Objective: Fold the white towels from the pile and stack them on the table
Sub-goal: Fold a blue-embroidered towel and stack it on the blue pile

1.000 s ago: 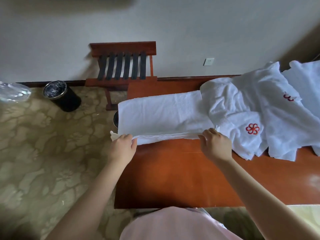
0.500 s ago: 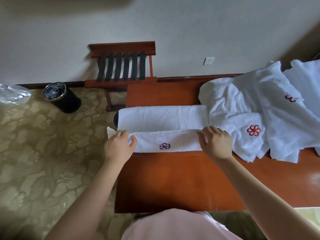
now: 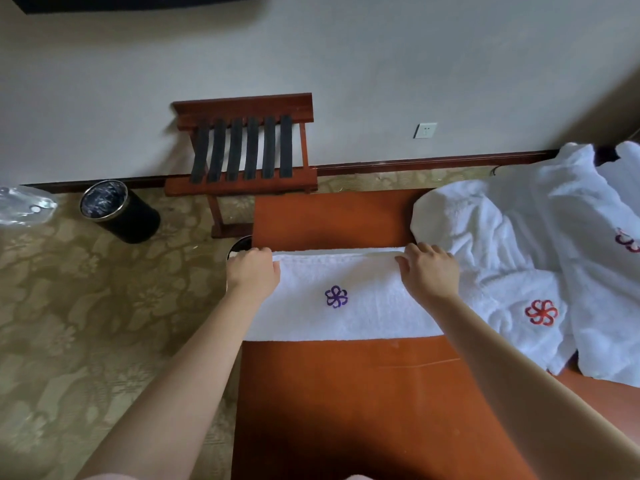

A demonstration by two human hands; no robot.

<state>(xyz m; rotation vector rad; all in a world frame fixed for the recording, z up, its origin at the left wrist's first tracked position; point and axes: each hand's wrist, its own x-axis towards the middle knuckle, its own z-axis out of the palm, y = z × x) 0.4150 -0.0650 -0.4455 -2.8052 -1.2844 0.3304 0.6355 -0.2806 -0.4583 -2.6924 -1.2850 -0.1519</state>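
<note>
A folded towel [image 3: 346, 306] is laid across the left end of the table [image 3: 346, 410], with the pile [image 3: 512, 237] just to its right. A luggage rack [image 3: 242, 150] is set beyond, and a bin [image 3: 119, 213] farther left.

Folded towel [image 3: 346, 317]: both far corners are covered by the left hand [image 3: 254, 271] and right hand [image 3: 429, 271], whose fingertips curl out of sight at its far edge. Pile of white towels [image 3: 519, 237]: cut off by the right edge, with one purple emblem [image 3: 627, 240] only half shown. Round bin [image 3: 239, 244]: mostly hidden behind the table [image 3: 346, 410] corner; clear plastic bag [image 3: 20, 207]: cut by the left edge.
</note>
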